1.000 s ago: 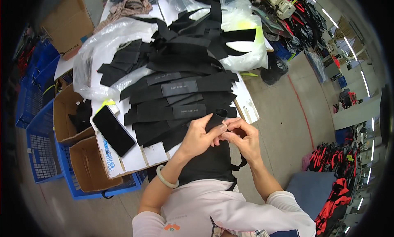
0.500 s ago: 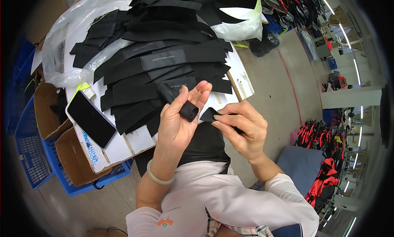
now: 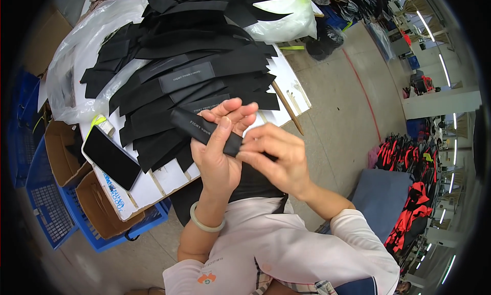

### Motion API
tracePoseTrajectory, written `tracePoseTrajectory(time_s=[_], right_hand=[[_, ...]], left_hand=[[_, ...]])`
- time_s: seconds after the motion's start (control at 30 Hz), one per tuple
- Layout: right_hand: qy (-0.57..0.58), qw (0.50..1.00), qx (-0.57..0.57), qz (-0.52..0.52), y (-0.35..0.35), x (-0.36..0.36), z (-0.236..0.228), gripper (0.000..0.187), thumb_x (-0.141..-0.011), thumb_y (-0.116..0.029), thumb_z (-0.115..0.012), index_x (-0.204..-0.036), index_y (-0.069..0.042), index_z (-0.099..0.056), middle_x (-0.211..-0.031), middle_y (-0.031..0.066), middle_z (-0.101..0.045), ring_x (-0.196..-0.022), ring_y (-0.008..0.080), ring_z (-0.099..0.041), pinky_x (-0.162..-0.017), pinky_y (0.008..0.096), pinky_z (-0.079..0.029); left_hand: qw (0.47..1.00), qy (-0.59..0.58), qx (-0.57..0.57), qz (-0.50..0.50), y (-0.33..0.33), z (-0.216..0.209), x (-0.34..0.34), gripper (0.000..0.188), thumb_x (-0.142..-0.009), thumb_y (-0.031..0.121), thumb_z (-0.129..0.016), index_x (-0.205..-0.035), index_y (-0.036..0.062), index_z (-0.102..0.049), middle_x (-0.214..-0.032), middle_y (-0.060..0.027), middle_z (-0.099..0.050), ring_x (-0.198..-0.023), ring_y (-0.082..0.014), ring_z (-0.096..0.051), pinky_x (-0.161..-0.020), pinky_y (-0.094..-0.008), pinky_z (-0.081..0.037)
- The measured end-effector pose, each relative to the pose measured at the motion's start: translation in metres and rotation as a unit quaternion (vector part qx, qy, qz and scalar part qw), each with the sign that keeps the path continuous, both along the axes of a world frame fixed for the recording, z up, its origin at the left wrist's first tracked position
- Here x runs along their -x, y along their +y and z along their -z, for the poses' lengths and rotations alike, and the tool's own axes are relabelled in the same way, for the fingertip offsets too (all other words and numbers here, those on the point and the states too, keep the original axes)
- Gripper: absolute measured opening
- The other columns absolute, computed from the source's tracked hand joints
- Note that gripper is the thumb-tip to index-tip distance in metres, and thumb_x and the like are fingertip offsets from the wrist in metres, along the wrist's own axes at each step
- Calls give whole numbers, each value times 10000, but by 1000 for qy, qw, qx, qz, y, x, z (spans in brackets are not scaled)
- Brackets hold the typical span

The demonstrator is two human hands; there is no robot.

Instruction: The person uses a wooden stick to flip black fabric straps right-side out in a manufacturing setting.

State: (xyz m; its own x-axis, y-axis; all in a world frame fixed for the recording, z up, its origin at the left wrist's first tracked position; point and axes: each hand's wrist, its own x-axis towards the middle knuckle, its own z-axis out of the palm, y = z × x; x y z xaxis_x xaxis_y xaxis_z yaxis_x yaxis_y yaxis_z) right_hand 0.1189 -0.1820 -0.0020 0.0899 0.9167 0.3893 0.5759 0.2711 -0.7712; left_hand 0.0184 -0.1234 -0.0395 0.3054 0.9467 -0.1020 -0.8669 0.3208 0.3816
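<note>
In my left hand (image 3: 217, 164) lies a black fabric tube (image 3: 197, 126) with pale lettering, held under the thumb across the palm. The other fingers are curled loosely behind it. My right hand (image 3: 281, 159) meets the tube's lower right end, thumb and fingertips pinched together. A bit of black cloth (image 3: 269, 156) shows under those fingers; whether it is part of the tube or a separate piece, I cannot tell. Both hands are above the near edge of the table, close to a layered pile of black fabric strips (image 3: 146, 108), some with printed panels.
A black-screened phone (image 3: 112, 158) rests on the white tabletop (image 3: 166, 177), left of the pile. Clear plastic bags (image 3: 69, 75) lie farther back. Cardboard boxes (image 3: 105, 205) and blue crates (image 3: 53, 208) stand at the left. A wooden stick (image 3: 287, 108) juts past the table's right edge.
My right hand has moved left with its black cloth to the tube's end. In my left hand, the tube has turned so that more lettering shows. The view has shifted slightly.
</note>
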Motion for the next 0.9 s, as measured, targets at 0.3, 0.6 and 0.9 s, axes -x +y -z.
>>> tracePoseTrajectory(time_s=[0.3,0.6,0.9], right_hand=[[-200,966,150,-70,10,-4,13,419,-642,-24,-630,-1050,-117,-619,-922,187,-579,-685,350,-600,-588,385,-482],[-185,952,214,-115,-2,-7,6,545,-676,-185,-714,-1195,-163,-551,-839,134,-572,-610,336,-574,-544,407,-464],[-206,958,135,-143,8,-17,12,320,-705,-178,-686,-977,-44,-583,-1002,160,-550,-690,332,-593,-565,404,-475]], left_hand=[[998,-26,-31,41,5,-8,-4,143,-894,35,-507,-1021,60,-447,-833,-127,-589,-670,-190,-583,-869,-374,-470],[994,-61,-23,87,29,4,15,85,-923,110,-520,-992,75,-484,-616,-9,-494,-502,-100,-470,-748,-322,-463],[992,-83,-14,90,26,1,11,178,-934,213,-513,-942,40,-555,-616,-25,-467,-557,-122,-485,-853,-405,-463]])
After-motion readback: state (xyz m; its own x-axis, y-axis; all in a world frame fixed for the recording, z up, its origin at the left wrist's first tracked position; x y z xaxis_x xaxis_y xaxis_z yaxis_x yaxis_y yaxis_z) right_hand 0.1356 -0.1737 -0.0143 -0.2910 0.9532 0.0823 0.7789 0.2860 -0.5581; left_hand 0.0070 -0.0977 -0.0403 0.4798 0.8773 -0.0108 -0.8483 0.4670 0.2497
